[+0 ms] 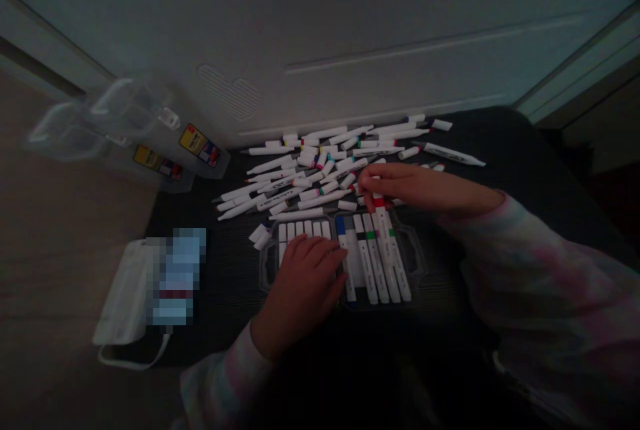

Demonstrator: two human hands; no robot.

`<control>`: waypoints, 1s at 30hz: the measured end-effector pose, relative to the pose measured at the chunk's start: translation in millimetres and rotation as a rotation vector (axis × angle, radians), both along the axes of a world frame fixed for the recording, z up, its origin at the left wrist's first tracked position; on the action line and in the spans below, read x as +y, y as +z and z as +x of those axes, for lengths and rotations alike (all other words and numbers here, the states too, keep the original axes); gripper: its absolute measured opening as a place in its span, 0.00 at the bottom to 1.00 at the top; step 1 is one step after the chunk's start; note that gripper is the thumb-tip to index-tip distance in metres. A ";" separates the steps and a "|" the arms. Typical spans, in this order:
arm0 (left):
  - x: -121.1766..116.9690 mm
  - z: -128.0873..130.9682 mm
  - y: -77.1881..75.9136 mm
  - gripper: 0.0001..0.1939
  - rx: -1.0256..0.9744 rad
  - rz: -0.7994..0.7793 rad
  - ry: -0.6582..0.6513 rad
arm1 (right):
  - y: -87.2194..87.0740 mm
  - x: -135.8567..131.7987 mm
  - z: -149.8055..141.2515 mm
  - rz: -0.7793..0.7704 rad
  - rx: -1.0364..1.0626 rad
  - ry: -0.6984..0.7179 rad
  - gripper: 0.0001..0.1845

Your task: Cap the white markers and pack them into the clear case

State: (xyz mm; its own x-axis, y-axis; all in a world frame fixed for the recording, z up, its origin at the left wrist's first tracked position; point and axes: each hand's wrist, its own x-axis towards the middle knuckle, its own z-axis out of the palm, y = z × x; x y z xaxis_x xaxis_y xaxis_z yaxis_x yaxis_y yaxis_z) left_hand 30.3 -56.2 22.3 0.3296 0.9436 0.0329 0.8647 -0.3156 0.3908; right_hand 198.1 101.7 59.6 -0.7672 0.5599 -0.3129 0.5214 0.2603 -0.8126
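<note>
An unfolded clear plastic marker case (pixel 419 253) lies on the dark table, its left half lined with white-capped markers and its right half partly filled. My left hand (pixel 313 273) rests palm down over the left half, fingers outstretched and holding nothing. With closed fingers, my right hand (pixel 390 185) grips the upper end of a white marker with a red band (pixel 381 213), which stands tilted over the right half. Beside it in the case lie a blue-banded marker (pixel 346 257) and several others with black and green bands. The grip's far side is hidden.
Loose markers and caps (pixel 320 170) are heaped along the white wall (pixel 350 30) behind the case. Two clear plastic boxes (pixel 200 140) with yellow labels stand at the left. A blurred-out phone (pixel 180 277) with a white cable (pixel 133 365) lies at the left edge.
</note>
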 end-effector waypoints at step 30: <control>11.4 23.8 4.1 0.09 -0.576 -0.423 0.382 | -2.8 -11.4 -5.8 -0.155 0.219 0.041 0.09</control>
State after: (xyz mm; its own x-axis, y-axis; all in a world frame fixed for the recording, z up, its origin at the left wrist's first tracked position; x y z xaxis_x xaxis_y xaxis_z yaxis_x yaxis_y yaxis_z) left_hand 54.1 -44.8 26.4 0.0222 0.9580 -0.2858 0.5093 0.2351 0.8279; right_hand 192.4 90.3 56.8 -0.8473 0.4848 -0.2170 0.3206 0.1412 -0.9366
